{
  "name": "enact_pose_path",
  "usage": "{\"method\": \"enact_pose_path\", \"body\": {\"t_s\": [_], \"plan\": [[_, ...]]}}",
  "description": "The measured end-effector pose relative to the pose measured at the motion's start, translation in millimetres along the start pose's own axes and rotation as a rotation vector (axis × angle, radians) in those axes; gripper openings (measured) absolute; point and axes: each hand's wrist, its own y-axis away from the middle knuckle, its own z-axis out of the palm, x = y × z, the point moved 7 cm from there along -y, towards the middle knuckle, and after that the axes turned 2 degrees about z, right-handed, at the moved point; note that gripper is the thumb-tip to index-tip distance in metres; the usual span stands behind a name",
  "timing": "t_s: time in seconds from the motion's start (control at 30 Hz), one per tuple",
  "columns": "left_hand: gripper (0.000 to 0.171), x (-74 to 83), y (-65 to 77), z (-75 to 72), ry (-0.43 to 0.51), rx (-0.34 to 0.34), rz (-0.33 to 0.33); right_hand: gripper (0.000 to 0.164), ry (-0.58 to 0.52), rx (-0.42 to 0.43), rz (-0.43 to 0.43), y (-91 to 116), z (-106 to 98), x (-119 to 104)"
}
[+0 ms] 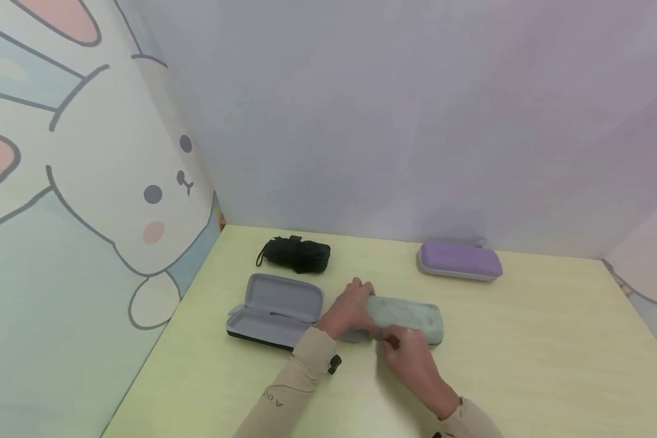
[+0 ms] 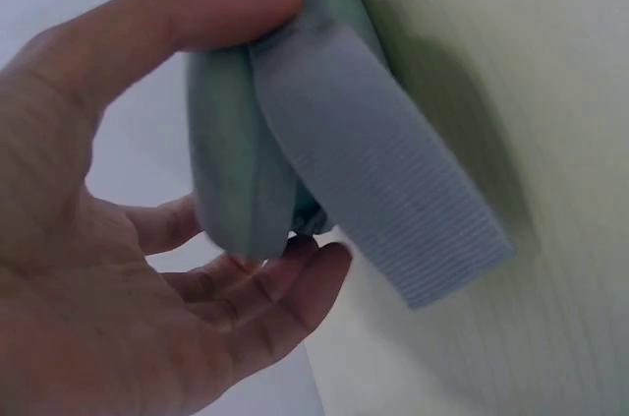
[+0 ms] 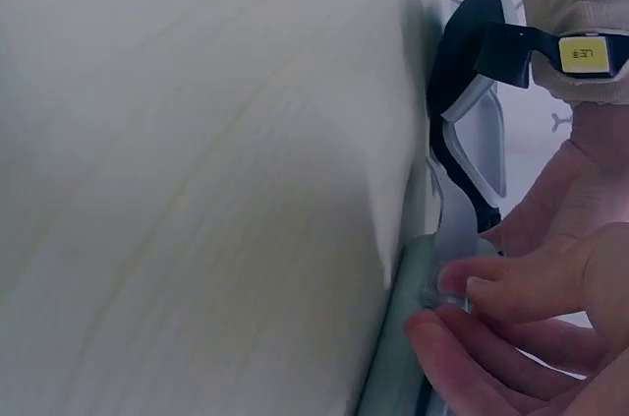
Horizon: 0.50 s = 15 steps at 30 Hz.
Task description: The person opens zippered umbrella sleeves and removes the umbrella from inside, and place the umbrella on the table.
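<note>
A pale green zip case (image 1: 404, 313) lies near the middle of the table. My left hand (image 1: 351, 309) grips its left end, thumb on the top edge and fingers curled under in the left wrist view. From that end a grey ribbed strap (image 2: 383, 160) sticks out past the thumb. At the case's near side is my right hand (image 1: 412, 359); in the right wrist view its thumb and forefinger pinch the small zipper pull (image 3: 444, 298) at the strap's base. The inside of the green case is hidden.
Left of my hands, a grey-lined hard case (image 1: 285, 298) lies open. Behind it is a black folded umbrella (image 1: 297, 254) with a wrist loop. A closed purple case (image 1: 461, 260) sits at the back right, near the wall (image 1: 394, 121).
</note>
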Motion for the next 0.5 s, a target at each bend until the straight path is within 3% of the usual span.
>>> {"method": "enact_pose_path", "body": {"t_s": [0.1,0.2,0.37,0.5], "plan": [[0.068,4.7,0.6,-1.1,-0.037,0.028,0.024,0.015,-0.019,-0.001,0.02,3.7,-14.6,2.9],[0.074,9.4,3.6,-2.7,-0.08,0.069,0.06,0.018,-0.026,0.053,0.008,6.4,-38.2,3.5],[0.085,20.6,18.1,-7.1,-0.081,0.111,0.151,0.022,0.011,0.201,-0.137,6.4,-90.0,-7.4],[0.069,32.4,36.9,-11.9,-0.019,0.153,0.236,0.021,0.073,0.261,-0.223,1.4,-119.9,-8.9]]}}
